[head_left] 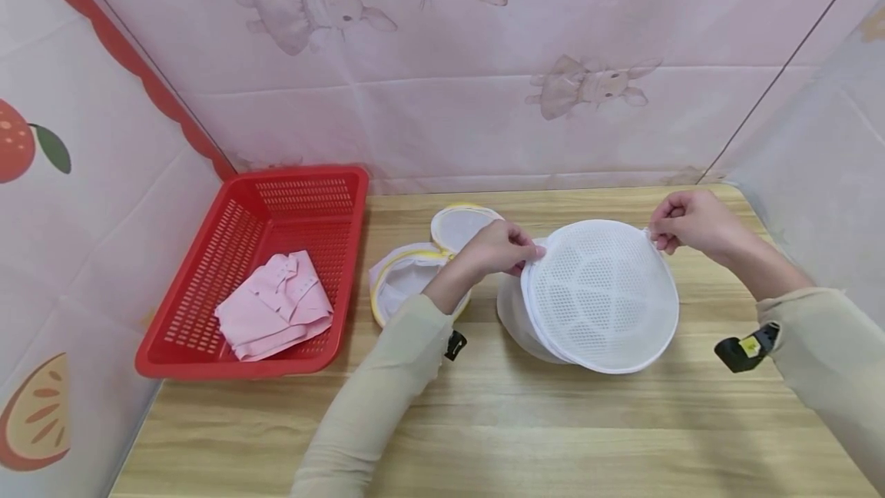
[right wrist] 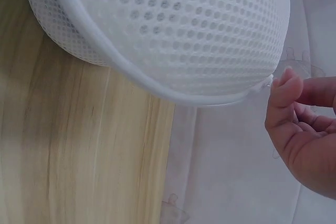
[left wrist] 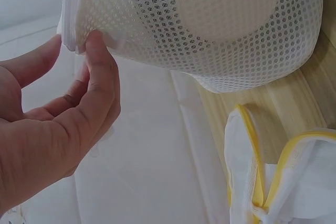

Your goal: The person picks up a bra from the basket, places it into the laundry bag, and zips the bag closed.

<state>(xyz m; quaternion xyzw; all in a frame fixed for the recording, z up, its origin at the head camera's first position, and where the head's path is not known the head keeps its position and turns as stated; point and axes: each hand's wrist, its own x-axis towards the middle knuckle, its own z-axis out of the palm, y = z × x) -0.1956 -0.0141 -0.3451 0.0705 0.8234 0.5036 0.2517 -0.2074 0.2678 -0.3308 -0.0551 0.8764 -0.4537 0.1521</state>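
Note:
A white mesh laundry bag (head_left: 601, 298), round and stiff-rimmed, stands tilted on the wooden table with its lid facing up toward the head camera. My left hand (head_left: 499, 249) pinches its zippered rim at the upper left between thumb and fingers. At the upper right of the rim, my right hand (head_left: 691, 223) pinches a small white piece that looks like the zipper pull. The right wrist view shows that fingertip grip at the rim's edge. Through the mesh of the bag (left wrist: 157, 19) in the left wrist view, a pale round patch shows; what it is I cannot tell.
Left of the white bag lies a smaller white mesh bag with yellow trim (head_left: 397, 267), its round lid (head_left: 462, 227) folded open; my left forearm partly covers it. A red plastic basket (head_left: 356, 252) at the left holds a folded pink shirt (head_left: 276, 310). Printed cloth walls surround the table.

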